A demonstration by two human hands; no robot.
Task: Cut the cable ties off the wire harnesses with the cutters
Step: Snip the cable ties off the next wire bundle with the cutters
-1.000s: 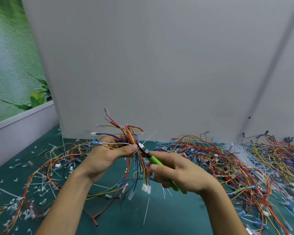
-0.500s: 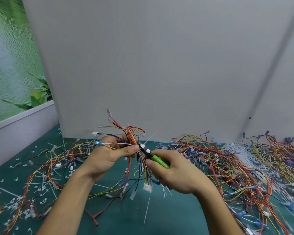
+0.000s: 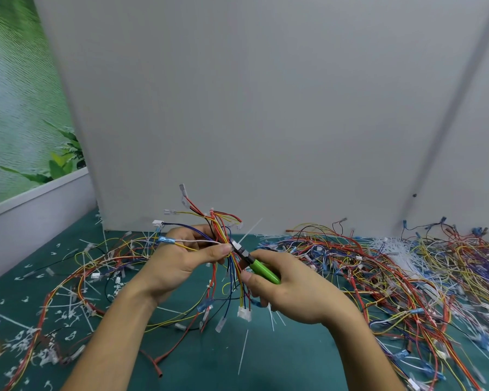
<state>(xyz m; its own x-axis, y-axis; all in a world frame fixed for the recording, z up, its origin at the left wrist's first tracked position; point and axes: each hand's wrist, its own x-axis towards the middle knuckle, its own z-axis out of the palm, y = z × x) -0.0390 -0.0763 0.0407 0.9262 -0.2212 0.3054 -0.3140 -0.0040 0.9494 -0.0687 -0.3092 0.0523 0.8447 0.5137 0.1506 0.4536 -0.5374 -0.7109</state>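
Obs., hands: left hand (image 3: 181, 259) has fingers and thumb curled round the wire harness (image 3: 222, 231), with the thumb tip pressing the bundle just beside the white cable tie (image 3: 235, 245). The right hand (image 3: 291, 290) is wrapped round the green handles of the cutters (image 3: 261, 268), with the tool's nose at the tie. I cannot tell whether the blades have bitten.

Position: harness held up off the table (image 3: 181, 362), centre of the scene, near side. Loose ends fan upward and connectors dangle below.

Handling (judgement): harness is light and limp, and the wires are thin and soft-jacketed, so easily nicked. Best gripped close against the tie, where the bundle is firmest. The tie looks like stiff, smooth plastic, with its tail poking up and right. The cut piece will likely spring off.

Surroundings: heap of harnesses (image 3: 378, 266) to the right, cut tie scraps (image 3: 26, 342) near left, grey partition (image 3: 266, 108) at the far side.
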